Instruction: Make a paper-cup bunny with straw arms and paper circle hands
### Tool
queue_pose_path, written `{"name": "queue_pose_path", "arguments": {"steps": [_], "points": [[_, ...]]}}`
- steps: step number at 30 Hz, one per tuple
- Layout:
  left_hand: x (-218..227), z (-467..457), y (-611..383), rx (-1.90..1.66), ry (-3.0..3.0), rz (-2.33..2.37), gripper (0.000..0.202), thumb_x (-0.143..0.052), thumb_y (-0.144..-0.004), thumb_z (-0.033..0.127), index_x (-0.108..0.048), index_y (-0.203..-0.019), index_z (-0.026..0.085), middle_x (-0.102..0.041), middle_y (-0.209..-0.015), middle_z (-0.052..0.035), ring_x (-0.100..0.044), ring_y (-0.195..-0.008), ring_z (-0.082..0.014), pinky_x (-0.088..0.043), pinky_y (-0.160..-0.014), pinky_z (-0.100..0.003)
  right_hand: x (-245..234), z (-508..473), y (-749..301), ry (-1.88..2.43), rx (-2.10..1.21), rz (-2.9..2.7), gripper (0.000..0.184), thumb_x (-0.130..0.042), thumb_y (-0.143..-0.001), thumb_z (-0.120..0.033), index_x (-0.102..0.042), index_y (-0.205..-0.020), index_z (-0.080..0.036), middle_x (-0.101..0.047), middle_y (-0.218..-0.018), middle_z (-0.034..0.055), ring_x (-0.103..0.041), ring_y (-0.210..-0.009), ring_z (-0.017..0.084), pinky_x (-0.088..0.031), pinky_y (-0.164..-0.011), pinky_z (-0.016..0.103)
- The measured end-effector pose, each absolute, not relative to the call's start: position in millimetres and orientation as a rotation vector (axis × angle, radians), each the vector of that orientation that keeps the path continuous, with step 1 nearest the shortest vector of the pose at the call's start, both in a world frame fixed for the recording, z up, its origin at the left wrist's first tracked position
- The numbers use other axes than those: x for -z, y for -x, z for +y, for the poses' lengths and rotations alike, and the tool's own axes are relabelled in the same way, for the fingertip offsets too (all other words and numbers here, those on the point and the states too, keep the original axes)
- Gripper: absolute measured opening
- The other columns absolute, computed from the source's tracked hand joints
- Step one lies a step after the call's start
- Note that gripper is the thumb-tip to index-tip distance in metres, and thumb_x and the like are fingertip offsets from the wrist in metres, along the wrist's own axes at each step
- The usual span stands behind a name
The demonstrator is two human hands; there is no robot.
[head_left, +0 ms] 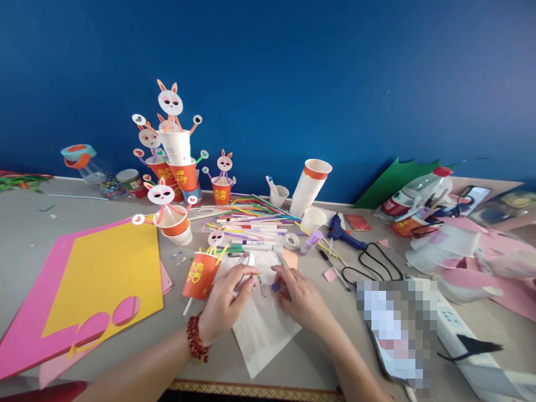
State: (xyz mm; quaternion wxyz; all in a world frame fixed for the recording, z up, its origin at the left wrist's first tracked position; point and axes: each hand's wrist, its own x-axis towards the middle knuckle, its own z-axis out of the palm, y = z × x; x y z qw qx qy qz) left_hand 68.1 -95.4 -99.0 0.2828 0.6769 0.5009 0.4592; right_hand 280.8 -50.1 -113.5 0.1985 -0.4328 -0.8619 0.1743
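My left hand [228, 298], with a red bead bracelet [196, 338] at its wrist, has its thumb and index finger pinched close together. A curled white piece [250, 259] shows just beyond the index finger. Across from it, my right hand [300, 296] is curled, with a small dark blue bit [276, 287] by its thumb; what its fingers grip, if anything, is hidden. Both hands hover over a white paper sheet [262, 343] with small scraps on it. Left of them tilts a red paper cup [201, 276] with yellow straws and a rabbit face [216, 238].
Finished rabbit cups [176, 146] stand at the back left. Yellow card [104, 268] with round cut-outs lies left. Markers [255, 243] and straws fill the middle, near a tape roll [291, 240]. To the right are a blue glue gun [345, 234], a phone [387, 346] and a power strip [452, 324].
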Motion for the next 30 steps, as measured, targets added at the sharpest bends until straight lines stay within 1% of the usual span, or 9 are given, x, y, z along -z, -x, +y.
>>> {"name": "queue_pose_path", "arguments": {"steps": [8, 12, 14, 16, 18, 21, 24, 27, 30], "points": [[98, -95, -67, -1.232, -1.833, 1.323, 0.019, -0.046, -0.097, 0.02, -0.059, -0.111, 0.022, -0.067, -0.104, -0.0066, -0.064, -0.093, -0.0182, -0.052, -0.08, -0.028, 118, -51, -282, 1.133, -0.487, -2.414, 0.069, -0.046, -0.063, 0.003, -0.045, -0.129, -0.02, -0.064, -0.089, 0.006, -0.061, -0.078, 0.022, -0.05, -0.068, 0.031], [99, -95, -67, -1.218, -1.84, 1.307, 0.019, -0.047, -0.096, 0.017, -0.06, -0.109, 0.022, -0.066, -0.103, -0.0057, -0.063, -0.095, -0.0181, -0.051, -0.082, -0.027, 118, -51, -282, 1.167, -0.627, -2.357, 0.066, -0.045, -0.067, 0.002, -0.046, -0.128, -0.023, -0.063, -0.09, 0.0036, -0.061, -0.07, 0.018, -0.05, -0.065, 0.029], [99, -94, -67, -1.201, -1.837, 1.306, 0.018, -0.047, -0.096, 0.017, -0.06, -0.108, 0.022, -0.066, -0.1, -0.005, -0.063, -0.092, -0.0174, -0.051, -0.079, -0.026, 117, -51, -282, 1.173, -0.735, -2.282, 0.059, -0.048, -0.073, -0.001, -0.046, -0.127, -0.024, -0.063, -0.088, 0.0019, -0.062, -0.071, 0.017, -0.051, -0.065, 0.029], [98, -94, -67, -1.177, -1.845, 1.301, 0.016, -0.047, -0.096, 0.018, -0.059, -0.106, 0.021, -0.065, -0.098, -0.0047, -0.062, -0.088, -0.017, -0.05, -0.075, -0.026, 115, -51, -281, 1.133, -0.857, -2.16, 0.054, -0.052, -0.078, -0.006, -0.045, -0.128, -0.025, -0.062, -0.089, 0.0013, -0.063, -0.076, 0.017, -0.052, -0.07, 0.029], [96, -94, -68, -1.136, -1.872, 1.294, 0.013, -0.049, -0.095, 0.02, -0.06, -0.103, 0.02, -0.064, -0.094, -0.004, -0.061, -0.083, -0.0164, -0.049, -0.073, -0.026, 111, -53, -279, 1.05, -0.991, -2.027, 0.053, -0.055, -0.082, -0.011, -0.041, -0.131, -0.027, -0.06, -0.094, 0.0016, -0.064, -0.08, 0.016, -0.054, -0.075, 0.03], [93, -94, -69, -1.071, -1.899, 1.276, 0.009, -0.053, -0.093, 0.024, -0.061, -0.096, 0.019, -0.061, -0.085, -0.0017, -0.057, -0.072, -0.0143, -0.046, -0.069, -0.026, 100, -57, -273, 0.959, -1.119, -1.935, 0.057, -0.057, -0.083, -0.012, -0.038, -0.134, -0.029, -0.057, -0.102, 0.0026, -0.064, -0.081, 0.015, -0.054, -0.079, 0.032], [93, -94, -69, -1.062, -1.876, 1.23, 0.009, -0.054, -0.092, 0.023, -0.061, -0.089, 0.019, -0.06, -0.08, -0.0007, -0.055, -0.071, -0.0139, -0.044, -0.066, -0.025, 87, -60, -265, 0.94, -1.113, -1.983, 0.061, -0.058, -0.082, -0.01, -0.038, -0.136, -0.031, -0.055, -0.106, 0.0036, -0.064, -0.081, 0.014, -0.054, -0.08, 0.033], [94, -95, -69, -1.081, -1.829, 1.221, 0.009, -0.052, -0.091, 0.02, -0.06, -0.087, 0.018, -0.061, -0.081, -0.0011, -0.056, -0.074, -0.0145, -0.044, -0.068, -0.025, 77, -59, -257, 0.925, -1.058, -2.035, 0.063, -0.057, -0.081, -0.007, -0.038, -0.136, -0.031, -0.055, -0.106, 0.0031, -0.063, -0.08, 0.014, -0.053, -0.08, 0.033], [94, -93, -66, -1.093, -1.748, 1.265, 0.009, -0.052, -0.089, 0.019, -0.059, -0.085, 0.018, -0.06, -0.078, -0.0004, -0.055, -0.07, -0.0138, -0.043, -0.068, -0.024, 72, -56, -252, 0.887, -1.032, -2.031, 0.066, -0.058, -0.081, -0.006, -0.038, -0.138, -0.031, -0.054, -0.107, 0.0034, -0.063, -0.081, 0.015, -0.052, -0.082, 0.034]]}}
